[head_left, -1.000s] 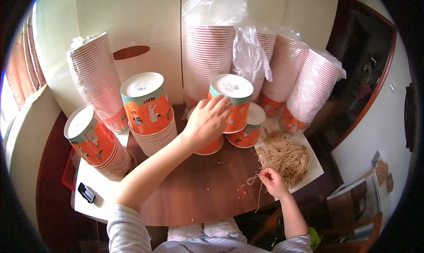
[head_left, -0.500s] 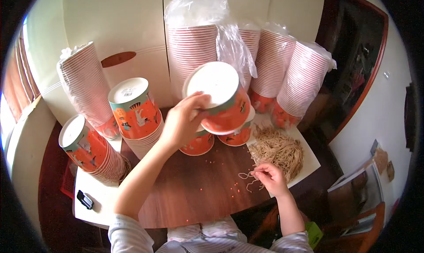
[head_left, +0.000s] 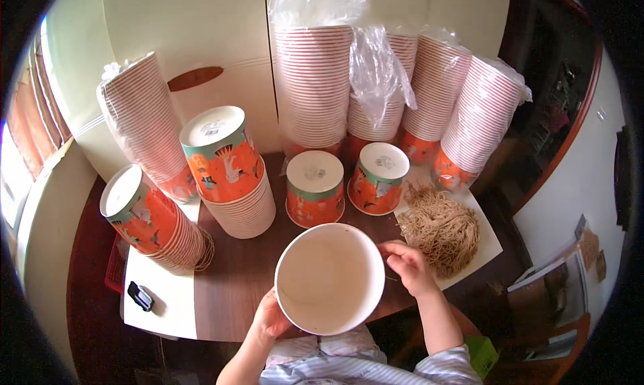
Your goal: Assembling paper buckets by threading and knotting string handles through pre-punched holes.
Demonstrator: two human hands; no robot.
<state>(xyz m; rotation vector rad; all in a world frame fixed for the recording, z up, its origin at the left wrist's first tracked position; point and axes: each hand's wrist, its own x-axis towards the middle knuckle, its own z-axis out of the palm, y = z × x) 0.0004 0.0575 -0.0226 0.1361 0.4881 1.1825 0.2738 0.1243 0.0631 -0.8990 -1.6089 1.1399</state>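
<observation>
Left hand (head_left: 268, 316) holds white paper cup (head_left: 330, 277); right hand (head_left: 409, 265) touches its rim.

- The left hand (head_left: 270, 316) has its grip on the lower left side of an open white paper cup (head_left: 330, 278), mouth turned up toward the camera.
- The right hand (head_left: 409, 267) touches the cup's right rim.
- A pile of tan strings (head_left: 441, 229) lies just beside that hand on a white sheet (head_left: 488, 248).
- Two upturned orange cups (head_left: 314, 187) stand on the brown counter (head_left: 235, 277) behind.
- Tall wrapped cup stacks (head_left: 315, 83) line the back.
</observation>
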